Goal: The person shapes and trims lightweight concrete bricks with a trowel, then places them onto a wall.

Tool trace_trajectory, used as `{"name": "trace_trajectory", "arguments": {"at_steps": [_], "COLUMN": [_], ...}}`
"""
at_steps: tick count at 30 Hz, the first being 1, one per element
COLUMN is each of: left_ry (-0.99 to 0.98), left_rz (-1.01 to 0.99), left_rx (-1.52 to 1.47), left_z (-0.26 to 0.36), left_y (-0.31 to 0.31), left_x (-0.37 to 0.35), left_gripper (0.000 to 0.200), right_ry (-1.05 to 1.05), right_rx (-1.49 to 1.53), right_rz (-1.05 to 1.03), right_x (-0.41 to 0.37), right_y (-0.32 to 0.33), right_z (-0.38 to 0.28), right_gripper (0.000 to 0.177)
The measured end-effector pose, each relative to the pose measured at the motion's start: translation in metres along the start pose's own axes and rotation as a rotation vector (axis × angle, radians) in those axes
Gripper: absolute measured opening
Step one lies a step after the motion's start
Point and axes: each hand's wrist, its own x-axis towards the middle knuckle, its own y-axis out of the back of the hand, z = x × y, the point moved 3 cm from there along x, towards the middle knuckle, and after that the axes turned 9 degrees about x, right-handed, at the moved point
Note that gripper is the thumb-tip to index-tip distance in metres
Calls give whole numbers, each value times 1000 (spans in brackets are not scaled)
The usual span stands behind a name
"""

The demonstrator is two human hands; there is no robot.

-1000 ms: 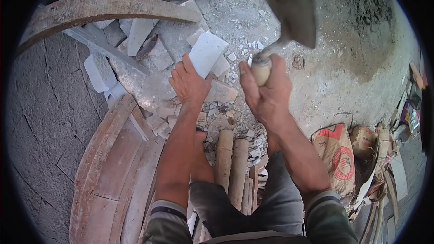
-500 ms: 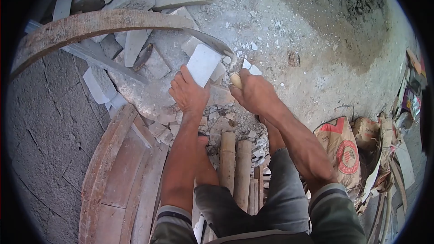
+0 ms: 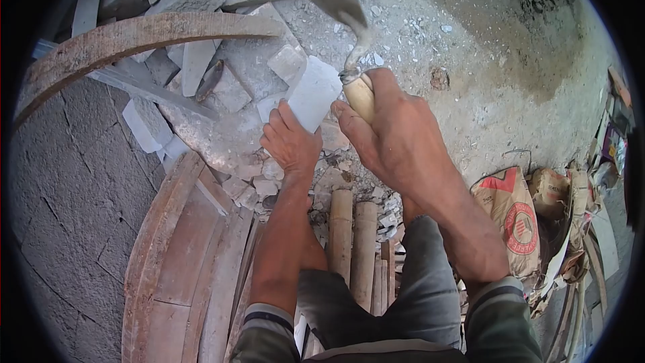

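A flat pale block (image 3: 314,91) is gripped at its lower left edge by my left hand (image 3: 293,142), over the rubble. My right hand (image 3: 403,128) is wrapped round the wooden handle of a trowel (image 3: 360,96). The trowel's metal neck curves up from the handle, and its blade is raised above the block, pointing to the upper left and partly cut off by the top of the view. Blade and block are apart.
A curved wooden piece (image 3: 168,29) arches over broken blocks (image 3: 201,70) at the upper left. Bamboo poles (image 3: 341,228) lie between my legs, wooden boards (image 3: 176,255) at the lower left. A paper sack (image 3: 514,218) stands at the right; white chips litter the ground.
My right hand has lifted the trowel up and closer to the camera, away from the block. My left hand and the block have shifted slightly right, and the block's outline looks more irregular.
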Motion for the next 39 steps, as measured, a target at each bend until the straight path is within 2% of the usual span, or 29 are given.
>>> {"name": "trace_trajectory", "arguments": {"at_steps": [2,3,5,7,9,11,12,15,16,20,22,23,25,26,27,29,30,32,33,35,36,37,39], "left_ry": [-9,7,14,-33,6,8,22,52,53,60,58,65,49,43,40,26,37,41,55,69,66,61,47], "left_rz": [15,0,-8,-69,-32,-11,-45,-102,-150,-203,-178,-175,-165,-154,-170,-187,-169,-219,-222,-215,-194,-175,-206], "left_rx": [32,4,-32,38,16,-11,-23,-35,-46,-47,-52,-51,-50,-60,-46,-33,-39,-19,-39,-56,-41,-29,-21], "left_z": [-1,-1,1,-1,0,-3,-7,-21,-22,-22,-16,-17,-16,-15,-15,-11,-9,-15,-13,-16,-16,-14,-11], "left_y": [0,2,5,6,1,3,3,4,5,7,6,7,7,8,9,11,8,13,11,10,9,9,12], "left_x": [-2,-2,1,2,10,6,9,23,24,22,29,27,30,32,34,42,46,28,33,37,35,36,38], "left_gripper": [100,100,100,96,96,96,96,97,97,97,97,97,97,97,96,96,96,95,95,96,96,96,96], "right_ry": [242,243,-47,-50,-32,135,141,216,13,58,247,253,417,334,337,13,25,175,175,395,337,340,92], "right_rx": [167,169,-149,-129,-114,187,316,275,-53,-105,114,113,268,64,55,-158,-166,-7,-5,242,305,300,-188], "right_rz": [363,369,-79,-78,-114,229,294,269,-58,-50,247,244,393,296,308,-70,-72,199,196,486,392,403,10], "right_x": [-10,-5,10,0,-4,-18,-21,-1,16,2,-11,-11,-8,1,6,15,17,-9,-10,-15,-4,8,26], "right_y": [-3,-15,-48,-40,-32,-9,-7,-54,-56,-37,-12,-18,-37,-52,-46,-48,-42,-19,-24,-26,-48,-52,-68], "right_z": [-2,18,76,76,64,34,30,90,99,77,44,46,66,88,93,99,98,65,64,58,88,106,133], "right_gripper": [33,33,35,35,36,36,36,36,36,31,31,31,31,30,30,32,32,31,31,33,33,33,32]}}
